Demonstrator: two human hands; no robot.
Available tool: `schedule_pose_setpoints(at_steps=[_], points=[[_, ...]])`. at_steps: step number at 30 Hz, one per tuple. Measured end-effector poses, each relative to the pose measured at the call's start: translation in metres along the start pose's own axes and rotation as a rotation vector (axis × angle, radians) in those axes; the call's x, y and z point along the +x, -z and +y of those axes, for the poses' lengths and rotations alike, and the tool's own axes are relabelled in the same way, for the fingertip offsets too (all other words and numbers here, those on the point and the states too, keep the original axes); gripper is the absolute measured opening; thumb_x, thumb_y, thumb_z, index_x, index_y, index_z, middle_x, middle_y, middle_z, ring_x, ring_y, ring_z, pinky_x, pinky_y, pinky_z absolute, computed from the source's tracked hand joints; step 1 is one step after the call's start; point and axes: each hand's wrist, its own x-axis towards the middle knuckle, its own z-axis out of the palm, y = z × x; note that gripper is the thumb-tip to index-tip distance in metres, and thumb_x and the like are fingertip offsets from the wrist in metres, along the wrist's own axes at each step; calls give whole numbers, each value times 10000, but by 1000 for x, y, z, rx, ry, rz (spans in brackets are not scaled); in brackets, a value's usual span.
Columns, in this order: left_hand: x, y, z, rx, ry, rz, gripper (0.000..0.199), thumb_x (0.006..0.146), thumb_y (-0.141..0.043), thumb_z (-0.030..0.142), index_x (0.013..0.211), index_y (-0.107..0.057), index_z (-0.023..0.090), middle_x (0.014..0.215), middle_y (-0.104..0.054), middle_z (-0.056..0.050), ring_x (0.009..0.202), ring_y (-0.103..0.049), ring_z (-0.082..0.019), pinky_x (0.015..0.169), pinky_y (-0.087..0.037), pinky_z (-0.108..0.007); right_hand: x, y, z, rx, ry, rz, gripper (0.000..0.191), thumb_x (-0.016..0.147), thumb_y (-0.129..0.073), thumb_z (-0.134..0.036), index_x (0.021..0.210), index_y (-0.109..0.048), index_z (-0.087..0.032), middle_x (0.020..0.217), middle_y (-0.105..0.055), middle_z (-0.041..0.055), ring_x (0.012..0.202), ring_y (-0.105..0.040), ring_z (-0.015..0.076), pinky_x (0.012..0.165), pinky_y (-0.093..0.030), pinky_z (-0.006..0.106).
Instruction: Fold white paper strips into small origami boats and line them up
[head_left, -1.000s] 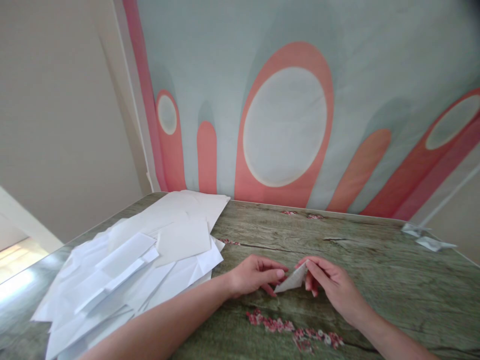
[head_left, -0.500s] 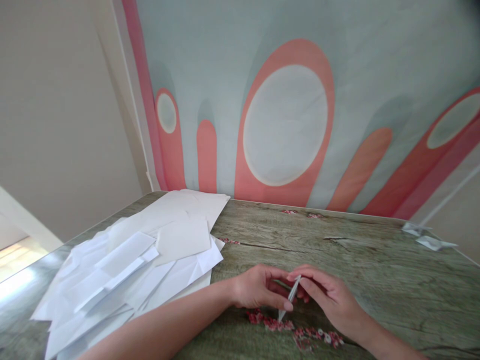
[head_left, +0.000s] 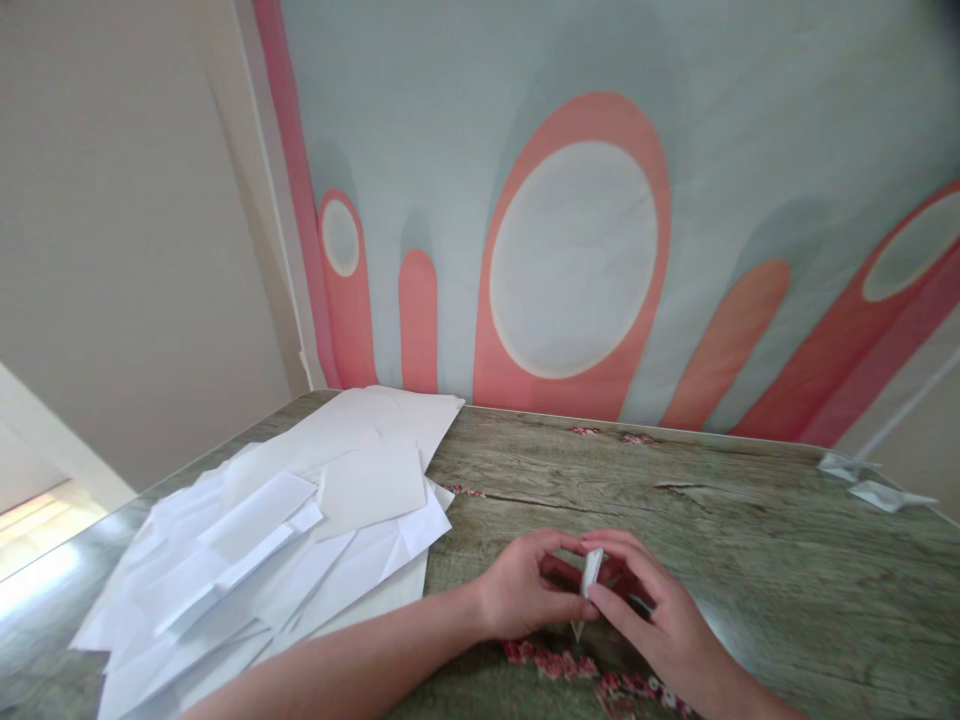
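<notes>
"State of your hands?"

"My left hand (head_left: 521, 590) is closed in a pinch on the folded paper piece (head_left: 591, 572), thumb on the near side, fingers arched over it. My right hand (head_left: 649, 600) pinches the same piece from the other side. The fingertips of both hands meet or nearly meet above it."

"Position and direction of the piece?"

"Between my hands, low and right of centre in the view. It is narrow and seen nearly edge-on. Its long axis runs from the blunt upper end down to a thin tip, leaning slightly left. I cannot tell whether the tip touches the table."

"Surface?"

"A table (head_left: 787, 540) with a grey-green wood-grain pattern and dark cracks. A pink flower print (head_left: 551, 660) runs just below my hands; smaller ones lie farther back. To the left, a pile of white paper (head_left: 367, 490) holds overlapping sheets, some creased or folded. Two small folded white pieces (head_left: 889, 495) lie at the far right corner."

"Room?"

"Behind the table, a pale blue-green backdrop (head_left: 450, 120) with coral shapes and white ovals. At left, a plain greyish wall (head_left: 127, 200); at lower left, a brightly lit floor (head_left: 37, 510)."
</notes>
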Motion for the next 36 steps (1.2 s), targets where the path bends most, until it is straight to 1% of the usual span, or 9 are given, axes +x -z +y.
schedule_pose_setpoints(at_steps=[3, 8, 11, 14, 17, 20, 26, 32, 36], points=[[-1, -2, 1, -30, -8, -8, 540, 598, -785, 224, 1068, -541, 122, 959, -657, -124, 938, -614, -268, 784, -485, -375, 0, 0, -2, -16, 3, -15, 271, 843, -526, -327, 1106, -554, -269, 1239, -466, 78, 1102, -490, 251, 921, -440, 374], [-1, -4, 6, -51, -62, -11, 455, 627, -762, 183, 1019, -543, 108, 1016, -640, -130, 978, -603, -256, 903, -442, -413, 0, 0, -2, -23, -3, -38, 327, 856, -509, -319, 1179, -516, -266, 1265, -449, 82, 1103, -496, 244, 911, -452, 354], [0, -4, 6, 34, -112, 28, 430, 661, -730, 158, 1037, -524, 120, 1049, -622, -124, 989, -596, -237, 917, -442, -398, 2, 1, -1, -35, -7, -37, 340, 862, -501, -315, 1199, -507, -270, 1269, -450, 74, 1115, -491, 234, 912, -452, 337], [-1, -3, 6, 127, -162, 44, 480, 698, -676, 123, 1128, -463, 137, 1093, -602, -121, 1010, -586, -218, 914, -454, -373, 3, 3, 0, -53, 3, -44, 335, 877, -476, -302, 1209, -510, -266, 1288, -442, 73, 1129, -484, 223, 928, -439, 323], [-3, -2, 8, 259, -178, 49, 524, 744, -604, 111, 1226, -403, 149, 1141, -587, -119, 1034, -576, -205, 922, -457, -356, 3, 5, 0, -86, 26, -53, 324, 886, -451, -277, 1199, -532, -249, 1310, -433, 82, 1143, -477, 224, 930, -435, 316], [-6, -1, 11, 405, -222, 37, 526, 771, -545, 96, 1271, -399, 168, 1191, -568, -99, 1089, -544, -194, 955, -437, -333, 4, 6, 2, -153, 76, -47, 313, 875, -453, -238, 1169, -561, -233, 1286, -468, 91, 1156, -469, 233, 952, -420, 330], [-8, 2, 13, 583, -266, 39, 570, 764, -505, 76, 1307, -358, 175, 1201, -566, -83, 1095, -540, -177, 962, -432, -314, 5, 5, 10, -333, 179, -44, 307, 852, -445, -177, 1124, -585, -200, 1243, -504, 104, 1124, -506, 221, 932, -445, 340], [-7, 6, 10, 700, -285, 39, 575, 760, -488, 77, 1308, -343, 172, 1192, -571, -74, 1092, -540, -162, 956, -428, -286, 3, 7, 12, -490, 327, -53, 410, 841, -404, -109, 1225, -511, -203, 1224, -519, 97, 1105, -529, 195, 930, -458, 321], [-8, 9, 9, 834, -286, 51, 569, 763, -497, 99, 1304, -347, 191, 1197, -571, -55, 1103, -531, -172, 965, -410, -299, 3, 8, 12, -590, 371, -85, 463, 818, -383, -61, 1238, -502, -215, 1189, -540, 83, 1073, -545, 184, 905, -475, 318]])
